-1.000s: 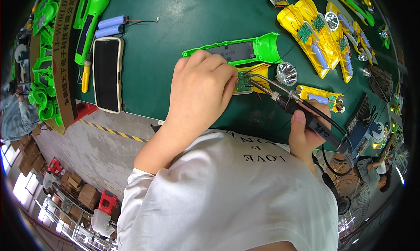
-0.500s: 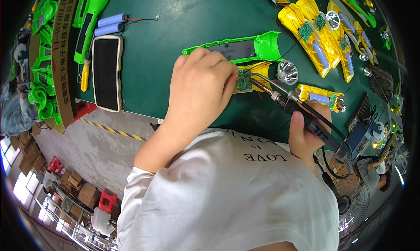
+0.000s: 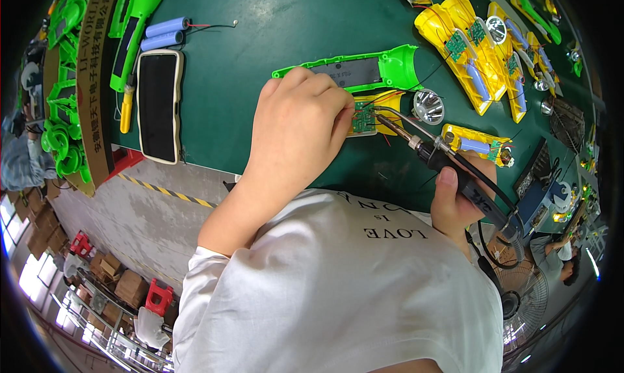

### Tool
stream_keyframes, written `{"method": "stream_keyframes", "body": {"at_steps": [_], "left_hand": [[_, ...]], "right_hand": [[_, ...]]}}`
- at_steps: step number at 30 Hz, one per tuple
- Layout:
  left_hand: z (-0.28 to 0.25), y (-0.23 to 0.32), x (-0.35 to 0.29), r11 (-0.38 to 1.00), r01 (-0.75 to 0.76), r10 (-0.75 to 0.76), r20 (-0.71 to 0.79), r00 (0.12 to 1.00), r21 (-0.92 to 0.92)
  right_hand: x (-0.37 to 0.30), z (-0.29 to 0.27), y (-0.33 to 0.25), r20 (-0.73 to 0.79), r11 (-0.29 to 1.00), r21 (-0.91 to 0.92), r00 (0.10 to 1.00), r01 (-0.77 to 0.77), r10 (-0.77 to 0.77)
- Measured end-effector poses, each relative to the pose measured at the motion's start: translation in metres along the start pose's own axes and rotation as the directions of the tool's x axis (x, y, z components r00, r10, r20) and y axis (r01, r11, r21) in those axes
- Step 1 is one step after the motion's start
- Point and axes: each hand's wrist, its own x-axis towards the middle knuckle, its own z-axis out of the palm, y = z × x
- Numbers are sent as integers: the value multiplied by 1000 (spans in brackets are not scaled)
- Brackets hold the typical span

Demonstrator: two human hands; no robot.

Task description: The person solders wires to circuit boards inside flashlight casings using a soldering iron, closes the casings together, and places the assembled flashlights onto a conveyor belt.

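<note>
My right hand [image 3: 455,201] is wrapped round a soldering iron [image 3: 468,186] with a thin metal tube alongside its shaft. Its tip is at a small green circuit board [image 3: 364,117] in a yellow flashlight half-shell [image 3: 389,102]. Over the left part of that shell, my left hand [image 3: 299,123] is closed with fingers curled down; what they pinch is hidden. Thin red and black wires run from the board. Just beyond lies a green flashlight half-shell [image 3: 396,67] with a dark grey panel. A silver reflector cup [image 3: 428,106] sits right of the board.
Yellow half-shells [image 3: 448,22] with boards and blue cells lie at the far right, another shell [image 3: 478,145] nearer. On the left are a phone [image 3: 158,106], two blue battery cells [image 3: 162,40], a yellow-handled screwdriver [image 3: 127,113] and a cardboard box [image 3: 97,80] beside green parts.
My right hand and the soldering iron have shifted slightly to the right, and the tip sits a little differently at the board. My left hand has stayed almost still.
</note>
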Motion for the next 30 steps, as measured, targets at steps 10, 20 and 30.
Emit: {"method": "stream_keyframes", "body": {"at_steps": [10, 20, 30], "left_hand": [[1, -1, 0, 1000, -14, 14, -20, 1000, -8], [2, -2, 0, 1000, -14, 14, -28, 1000, -18], [2, -2, 0, 1000, -17, 17, -29, 999, -25]], "right_hand": [[1, 2, 1, 10, 999, -38, 1000, 8, -8], [7, 1, -4, 68, 994, -102, 997, 47, -41], [-3, 3, -4, -62, 994, 75, 994, -81, 86]]}}
